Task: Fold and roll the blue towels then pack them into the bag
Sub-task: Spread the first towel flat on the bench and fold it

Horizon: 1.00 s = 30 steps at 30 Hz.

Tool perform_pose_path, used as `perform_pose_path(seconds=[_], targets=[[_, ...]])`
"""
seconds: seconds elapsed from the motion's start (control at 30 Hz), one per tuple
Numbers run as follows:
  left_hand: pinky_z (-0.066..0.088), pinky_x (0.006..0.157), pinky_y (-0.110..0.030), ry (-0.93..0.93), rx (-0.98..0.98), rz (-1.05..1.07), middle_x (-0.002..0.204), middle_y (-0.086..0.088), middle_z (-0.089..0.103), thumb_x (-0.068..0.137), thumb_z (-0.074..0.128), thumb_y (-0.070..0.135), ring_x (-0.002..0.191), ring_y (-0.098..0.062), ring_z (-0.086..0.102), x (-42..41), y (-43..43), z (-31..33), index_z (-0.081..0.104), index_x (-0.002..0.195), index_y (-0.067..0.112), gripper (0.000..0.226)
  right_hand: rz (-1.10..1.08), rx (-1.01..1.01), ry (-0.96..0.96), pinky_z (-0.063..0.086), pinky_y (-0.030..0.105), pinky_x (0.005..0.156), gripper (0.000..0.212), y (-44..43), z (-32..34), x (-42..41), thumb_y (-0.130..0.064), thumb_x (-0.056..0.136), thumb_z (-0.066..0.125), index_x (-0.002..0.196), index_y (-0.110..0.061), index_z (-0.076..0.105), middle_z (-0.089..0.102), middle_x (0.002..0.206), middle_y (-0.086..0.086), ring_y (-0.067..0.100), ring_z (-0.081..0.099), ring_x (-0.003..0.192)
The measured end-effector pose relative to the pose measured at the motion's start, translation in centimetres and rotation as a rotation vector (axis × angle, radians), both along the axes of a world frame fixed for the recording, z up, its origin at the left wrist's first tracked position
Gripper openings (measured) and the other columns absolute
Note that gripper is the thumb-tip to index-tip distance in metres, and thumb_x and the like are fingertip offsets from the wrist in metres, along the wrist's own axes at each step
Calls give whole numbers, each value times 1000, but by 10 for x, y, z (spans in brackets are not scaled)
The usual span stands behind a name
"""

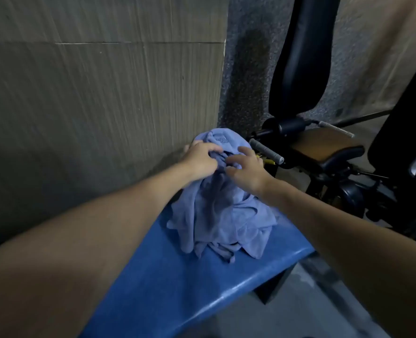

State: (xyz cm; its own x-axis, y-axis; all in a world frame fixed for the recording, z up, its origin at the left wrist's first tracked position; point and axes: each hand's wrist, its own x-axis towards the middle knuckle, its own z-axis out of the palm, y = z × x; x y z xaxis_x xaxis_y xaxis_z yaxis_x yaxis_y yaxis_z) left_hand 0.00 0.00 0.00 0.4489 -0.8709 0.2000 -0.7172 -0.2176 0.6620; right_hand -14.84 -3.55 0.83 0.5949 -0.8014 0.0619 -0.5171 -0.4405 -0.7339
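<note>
Towel heap [222, 215] on bench [177, 293], left hand [200, 160] gripping top, right hand [247, 170] touching

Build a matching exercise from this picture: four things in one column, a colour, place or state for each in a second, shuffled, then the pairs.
1. towels
2. bench
3. left hand
4. padded seat

A. brown, off to the right
B. glossy blue, under the heap
C. crumpled in a heap
D. grips the heap's top

Pairs: 1-C, 2-B, 3-D, 4-A
</note>
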Motion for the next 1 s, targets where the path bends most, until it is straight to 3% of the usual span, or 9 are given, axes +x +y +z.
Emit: perform_pose_path(seconds=[0.17,0.23,0.27,0.33,0.47,0.53,0.73,0.87,1.0], targets=[[31,108,-14,119,85,-41,146,-1,44,86,50,5,136,-25,38,-3,-5,6,61,130,19,48,45,-90,191,16,35,112,35,-9,6,3,-22,99,44,132,-20,56,12,160,-2,32,9,141],[43,106,-34,127,66,-41,132,-4,57,73,49,14,124,-29,52,-2,-3,6,68,114,25,47,55,-105,217,16,36,112,33,-11,8,4,-21,99,44,128,-16,58,12,160,0,35,9,141],[48,99,-39,137,12,-43,127,-5,60,70,48,13,117,-28,56,-2,-1,7,70,109,24,46,58,-114,224,16,36,111,31,-11,8,4,-20,99,45,125,-14,59,13,160,1,36,11,140],[48,90,-24,213,-114,-41,133,-4,54,80,46,-1,116,-21,55,-4,4,18,65,123,12,49,61,-132,217,18,36,108,30,-10,11,3,-18,98,47,124,-11,59,18,157,2,37,15,137],[43,102,-25,312,-406,-53,129,-3,51,86,38,-17,113,-17,56,-15,29,57,57,130,-1,50,51,-173,124,23,40,106,25,-4,17,3,-18,93,52,117,-21,59,13,159,-4,35,12,139],[44,96,-20,373,-490,-50,124,-2,51,85,37,-22,99,-8,58,-17,50,75,55,130,-3,52,43,-211,43,24,39,104,34,4,22,5,-18,91,49,124,-23,56,20,157,-2,35,15,139],[48,83,-16,498,-678,48,131,-4,56,85,40,-20,95,-1,59,-6,136,88,57,128,-1,50,87,-220,-305,43,41,95,25,67,43,12,4,91,42,112,10,56,54,122,18,28,51,112],[50,98,-29,478,-725,166,128,-5,62,82,61,-3,112,-8,61,6,196,79,63,121,10,41,108,-125,-433,47,23,83,27,121,48,26,-9,95,53,120,-8,60,57,95,0,11,56,86],[50,101,-37,421,-726,260,119,-5,67,73,75,16,112,-13,63,9,258,75,62,114,17,43,147,-130,-506,43,12,63,22,166,47,40,-3,83,65,105,-7,66,53,74,-12,-3,50,61]])
